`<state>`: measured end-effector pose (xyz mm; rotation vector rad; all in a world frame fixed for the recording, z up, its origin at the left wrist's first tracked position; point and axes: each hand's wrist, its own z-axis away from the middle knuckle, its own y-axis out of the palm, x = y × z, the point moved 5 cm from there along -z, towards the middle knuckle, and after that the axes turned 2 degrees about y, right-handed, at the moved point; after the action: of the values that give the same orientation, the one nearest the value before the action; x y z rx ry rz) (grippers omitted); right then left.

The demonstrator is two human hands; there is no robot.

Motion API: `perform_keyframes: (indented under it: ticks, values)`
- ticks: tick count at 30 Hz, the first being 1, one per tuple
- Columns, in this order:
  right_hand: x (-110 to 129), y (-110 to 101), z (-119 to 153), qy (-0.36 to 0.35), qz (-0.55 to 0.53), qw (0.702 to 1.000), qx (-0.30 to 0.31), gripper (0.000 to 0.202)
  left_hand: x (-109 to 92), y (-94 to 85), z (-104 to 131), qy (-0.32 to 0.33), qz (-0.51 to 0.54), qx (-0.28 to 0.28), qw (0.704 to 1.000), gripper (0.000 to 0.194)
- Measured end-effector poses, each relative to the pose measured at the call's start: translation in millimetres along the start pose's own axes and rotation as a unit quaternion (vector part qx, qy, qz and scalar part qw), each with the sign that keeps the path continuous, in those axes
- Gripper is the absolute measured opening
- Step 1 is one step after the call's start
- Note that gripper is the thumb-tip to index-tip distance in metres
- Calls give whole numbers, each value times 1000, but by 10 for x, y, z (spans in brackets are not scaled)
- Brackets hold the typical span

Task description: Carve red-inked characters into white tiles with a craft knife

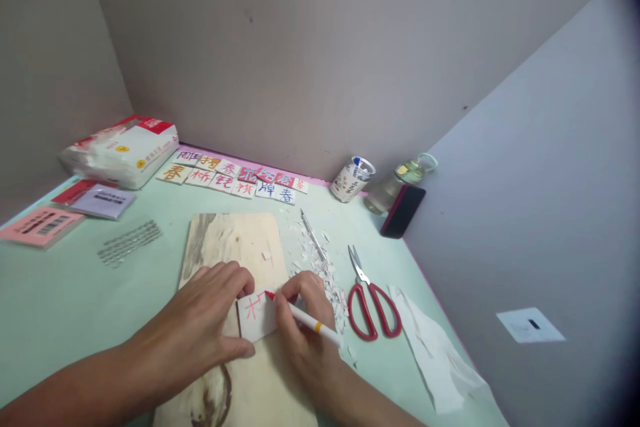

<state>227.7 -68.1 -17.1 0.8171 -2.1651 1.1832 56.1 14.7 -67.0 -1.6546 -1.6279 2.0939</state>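
Note:
My right hand [307, 317] grips a white marker pen [316, 325] with a yellow band, its red tip touching a small white card [257, 320]. Red strokes of a character show on the card's upper left. Thumb and fingers of my left hand [217, 310] hold the card by its left side. Beneath it lies a wooden board [235, 240] with a dark knot near the front. Paper scraps [325, 273] are scattered to the right of the board, with a slim craft knife [313, 235] among them. Red-handled scissors [370, 300] lie open further right.
Rows of lettered cards [235, 177] line the back edge. A tissue pack [125, 150] and packets [43, 225] are at left, beside a strip of small pieces [131, 242]. A can [350, 180], bottle [387, 190], leaning phone [403, 211] and crumpled tissue [437, 353] are at right.

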Motion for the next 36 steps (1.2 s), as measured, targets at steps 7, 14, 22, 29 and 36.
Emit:
perform_keyframes:
  ticks: [7, 14, 22, 29, 36]
  values:
    - [18, -37, -10, -3, -15, 1000, 12, 25, 3, -18, 8, -2, 13, 0, 1000, 34]
    - [-14, -43, 2, 11, -26, 1000, -3, 27, -2, -16, -4, 0, 14, 1, 1000, 36]
    - [12, -10, -21, -5, -34, 999, 8, 25, 11, 10, 19, 9, 13, -2, 1000, 34]
    - [-30, -21, -5, -3, -22, 1000, 4, 23, 1, -6, 13, 6, 9, -3, 1000, 36]
    - [-14, -24, 10, -7, -30, 1000, 3, 23, 32, 5, 6, 12, 17, -8, 1000, 36]
